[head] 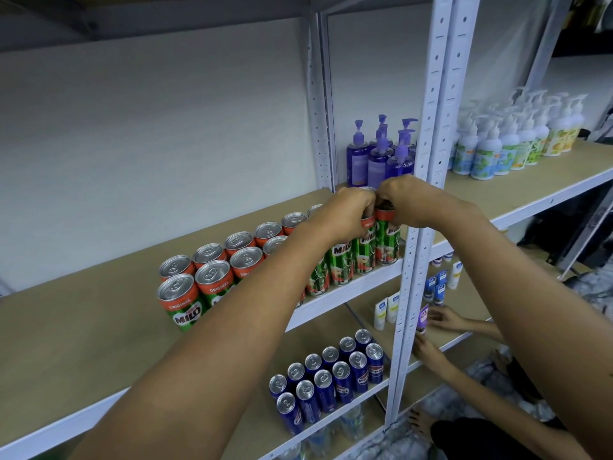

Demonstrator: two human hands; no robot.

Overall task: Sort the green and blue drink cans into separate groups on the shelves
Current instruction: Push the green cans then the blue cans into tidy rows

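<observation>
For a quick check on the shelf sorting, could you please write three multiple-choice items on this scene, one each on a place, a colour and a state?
1. Where do the blue cans stand?
A. On the shelf below the green cans
B. On the top shelf
C. Beside the purple pump bottles

2. What colour is the band at the top of the green cans?
A. Yellow
B. Orange-red
C. White

3. What are the two hands doing?
A. Hanging idle
B. Pressing flat on the shelf board
C. Gripping green cans at the row's right end

Answers: 1 A, the blue cans sit one level under the green ones. 2 B, each green can has an orange-red band under its lid. 3 C, the left hand and right hand each have fingers curled round a can top.
</observation>
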